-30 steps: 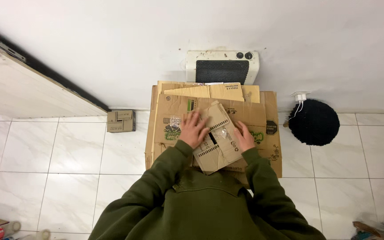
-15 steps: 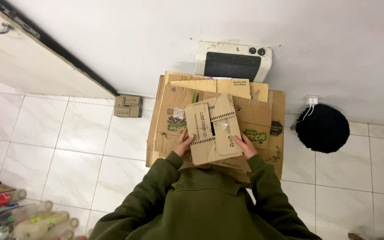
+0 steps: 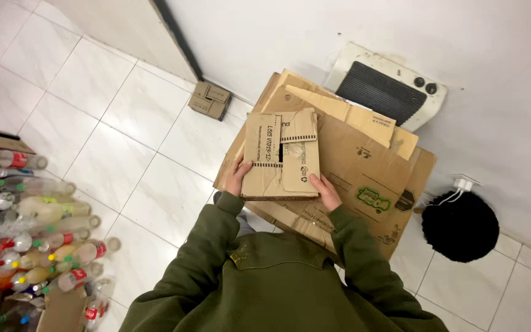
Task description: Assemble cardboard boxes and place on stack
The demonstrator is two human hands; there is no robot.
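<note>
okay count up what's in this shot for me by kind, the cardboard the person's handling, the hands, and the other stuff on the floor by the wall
Flattened box held by left hand and right hand: 1
Hands: 2
Cardboard stack under it: 1 (sheets too overlapped to count)
Small cardboard box on the floor: 1
White heater: 1
Black round object: 1
Pile of plastic bottles: 1 (bottles too many to count)
Total: 8

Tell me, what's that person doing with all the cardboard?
A person in a green jacket holds a small flattened cardboard box by its two sides, the left hand on one edge and the right hand on the other. It sits over a pile of bigger flattened cardboard leaning on the white wall. A white heater stands behind the pile, a round black thing is beside it, and lots of empty plastic bottles lie on the tiled floor.
</note>
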